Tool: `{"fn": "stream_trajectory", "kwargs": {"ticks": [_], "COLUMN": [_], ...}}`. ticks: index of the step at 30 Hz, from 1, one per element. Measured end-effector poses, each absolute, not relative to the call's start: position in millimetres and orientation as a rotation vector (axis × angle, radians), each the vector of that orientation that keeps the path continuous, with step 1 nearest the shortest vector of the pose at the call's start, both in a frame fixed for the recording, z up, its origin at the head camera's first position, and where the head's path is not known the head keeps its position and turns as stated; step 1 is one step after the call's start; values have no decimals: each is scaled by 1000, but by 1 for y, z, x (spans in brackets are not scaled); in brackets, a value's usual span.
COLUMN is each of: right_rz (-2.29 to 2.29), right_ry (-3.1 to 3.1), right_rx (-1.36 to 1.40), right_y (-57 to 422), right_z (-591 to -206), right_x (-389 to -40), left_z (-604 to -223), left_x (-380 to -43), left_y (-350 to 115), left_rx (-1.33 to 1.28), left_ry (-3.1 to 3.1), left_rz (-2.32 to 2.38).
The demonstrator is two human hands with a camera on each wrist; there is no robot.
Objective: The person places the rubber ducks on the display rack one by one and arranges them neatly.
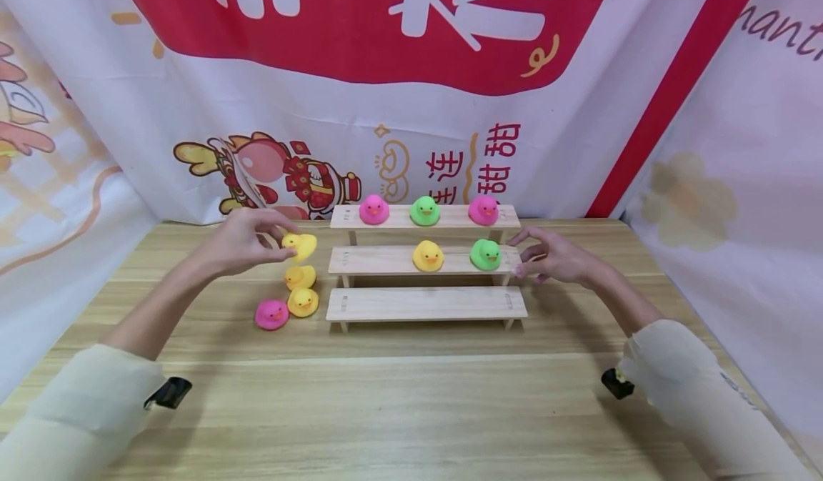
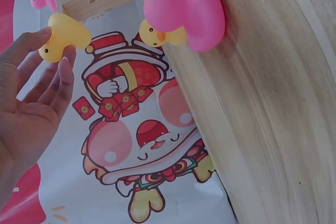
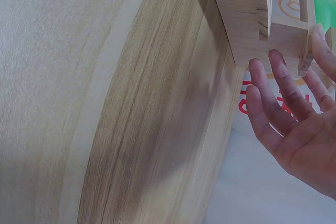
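Observation:
My left hand (image 1: 247, 239) pinches a yellow rubber duck (image 1: 299, 246) between thumb and fingers, left of a three-step wooden shelf (image 1: 424, 304). In the left wrist view, the same duck (image 2: 67, 35) is tipped at the fingertips. Below the hand, two yellow ducks (image 1: 303, 302) and a pink duck (image 1: 272, 314) sit close together on the table. At the right end of the middle step is my right hand (image 1: 556, 256), holding nothing. The right wrist view shows its fingers (image 3: 286, 90) spread and loosely bent, with the thumb right at the step's end.
On the top step stand a pink duck (image 1: 374, 210), a green duck (image 1: 425, 211) and another pink duck (image 1: 484, 210). The middle step carries a yellow duck (image 1: 428, 256) and a green duck (image 1: 485, 254). Behind the wooden table (image 1: 411, 409) hangs a printed cloth (image 1: 553, 145).

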State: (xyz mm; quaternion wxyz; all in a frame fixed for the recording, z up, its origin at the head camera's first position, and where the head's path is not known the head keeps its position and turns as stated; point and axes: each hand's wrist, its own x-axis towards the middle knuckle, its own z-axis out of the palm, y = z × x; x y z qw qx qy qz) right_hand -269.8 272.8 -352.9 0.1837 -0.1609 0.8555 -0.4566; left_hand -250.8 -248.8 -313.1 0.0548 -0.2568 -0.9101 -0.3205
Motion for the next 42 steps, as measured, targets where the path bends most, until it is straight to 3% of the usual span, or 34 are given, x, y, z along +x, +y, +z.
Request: {"fn": "stream_trajectory", "kwargs": {"ticks": [32, 42], "right_rz": [-1261, -1265], "right_ry": [2431, 2429], "right_rx": [-442, -468], "right_y": [274, 275], "right_z": [-354, -355], "right_x": [-271, -273], "left_z": [-319, -324], "left_x": [-258, -263], "left_y": [-197, -180], "left_rx": [-1104, -1098], "left_ry": [-2629, -2642], "left_rz": [-1103, -1116]}}
